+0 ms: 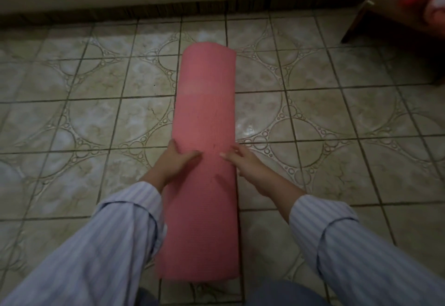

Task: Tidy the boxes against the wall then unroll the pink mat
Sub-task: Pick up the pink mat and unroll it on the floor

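I have the pink mat (207,137) rolled tight on the floor (313,112), left hand (175,161) and right hand (243,163) clasping its sides. Unrolling remains, I judge; no boxes visible.

No legible text, labels or nos. anywhere; none.

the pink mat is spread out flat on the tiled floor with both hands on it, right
Not quite. The head view shows the mat rolled up in a tube, not spread out flat. It does lie on the tiled floor, with the left hand and the right hand on it.
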